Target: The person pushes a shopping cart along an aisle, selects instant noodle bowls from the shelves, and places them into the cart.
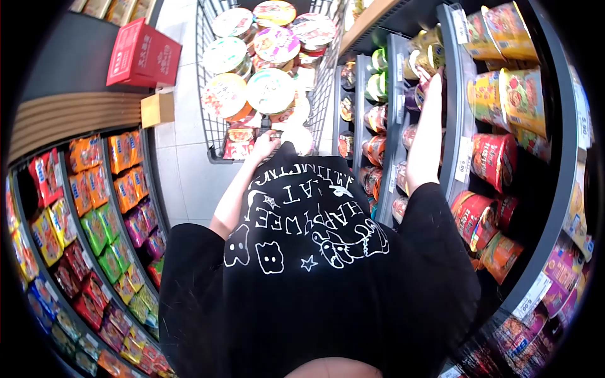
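At the near end of a wire shopping cart [217,154], my left hand [267,145] is closed, its fingers curled by the cart's edge; what they grip is too small to make out. Several round noodle tubs [271,90] with printed lids lie in the cart, stacked in rows. My right hand [430,77] reaches into the right-hand shelf, its fingers by a yellow-green cup [435,57] and a purple cup [414,97]. Whether it grips either cup cannot be told.
Shelves of cup noodles with price tags [464,159] line the right side. Bagged noodles [94,230] fill racks on the left. A red box [144,55] stands on the upper left counter, with a cardboard box [157,109] below it.
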Tool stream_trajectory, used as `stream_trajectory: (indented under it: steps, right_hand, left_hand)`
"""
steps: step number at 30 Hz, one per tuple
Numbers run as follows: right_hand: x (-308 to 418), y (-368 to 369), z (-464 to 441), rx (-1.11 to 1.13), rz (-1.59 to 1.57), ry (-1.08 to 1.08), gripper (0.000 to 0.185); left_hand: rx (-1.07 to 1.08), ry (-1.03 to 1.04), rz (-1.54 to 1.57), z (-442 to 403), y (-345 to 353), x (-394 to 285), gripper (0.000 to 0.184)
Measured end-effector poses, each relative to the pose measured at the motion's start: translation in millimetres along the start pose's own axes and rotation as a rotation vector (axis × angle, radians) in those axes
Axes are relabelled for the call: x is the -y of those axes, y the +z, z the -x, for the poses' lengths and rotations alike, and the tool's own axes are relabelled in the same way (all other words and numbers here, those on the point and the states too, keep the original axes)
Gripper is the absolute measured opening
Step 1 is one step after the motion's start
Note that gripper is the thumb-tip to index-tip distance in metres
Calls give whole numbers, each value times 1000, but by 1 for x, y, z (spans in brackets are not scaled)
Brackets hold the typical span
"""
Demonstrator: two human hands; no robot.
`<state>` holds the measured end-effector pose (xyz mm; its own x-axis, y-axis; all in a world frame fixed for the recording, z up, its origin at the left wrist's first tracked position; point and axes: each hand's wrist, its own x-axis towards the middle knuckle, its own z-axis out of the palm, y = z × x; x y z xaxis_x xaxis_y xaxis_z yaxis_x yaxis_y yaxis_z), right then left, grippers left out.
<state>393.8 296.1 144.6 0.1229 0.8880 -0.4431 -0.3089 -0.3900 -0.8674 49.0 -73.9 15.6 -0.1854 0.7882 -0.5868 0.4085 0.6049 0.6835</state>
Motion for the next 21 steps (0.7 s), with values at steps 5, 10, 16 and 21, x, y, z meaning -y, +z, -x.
stream_trajectory:
  steps: [5, 10, 16, 21]
  right_hand:
    - [-3, -3, -27, 26, 7, -36, 45]
    - [-17, -12, -19, 171, 35, -170, 38]
    - [-51, 33, 120, 490, 325, -105, 29]
    - [-139, 57, 180, 808, 452, 313, 36]
  left_hand:
    - [-35, 22, 108, 15, -7, 10, 43]
    - [-74, 24, 218, 30, -16, 5, 41]
    - [-40, 125, 322, 43, -28, -20, 39]
    - [51, 262, 461, 46, -43, -66, 39]
